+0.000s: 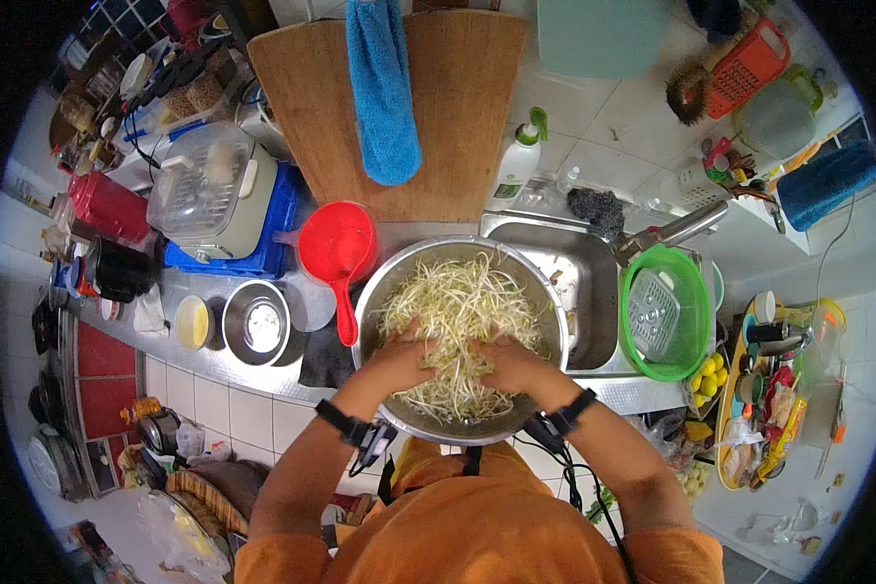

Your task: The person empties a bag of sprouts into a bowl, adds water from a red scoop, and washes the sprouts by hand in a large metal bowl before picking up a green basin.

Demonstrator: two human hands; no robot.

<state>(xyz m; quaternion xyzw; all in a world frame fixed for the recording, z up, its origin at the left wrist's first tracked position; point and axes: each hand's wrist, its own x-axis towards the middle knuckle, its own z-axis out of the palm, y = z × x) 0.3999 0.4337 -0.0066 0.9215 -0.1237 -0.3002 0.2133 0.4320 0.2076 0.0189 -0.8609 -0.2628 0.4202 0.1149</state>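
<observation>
The bean sprouts (462,302) are located in the large metal bowl (554,326), at the front of the table (165,292), beside the sink (596,326). The left hand (401,360) and right hand (506,364) enter the sprouts from opposite sides. The fingers are partly buried; whether apart or together cannot be determined. Left of the bowl: red dipper (336,238). Right: green basket (625,316).

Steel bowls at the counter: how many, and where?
2. The large bowl, front and centre, holds the sprouts; the small bowl sits left of it, past the red dipper. Others may be hidden behind clutter.
</observation>
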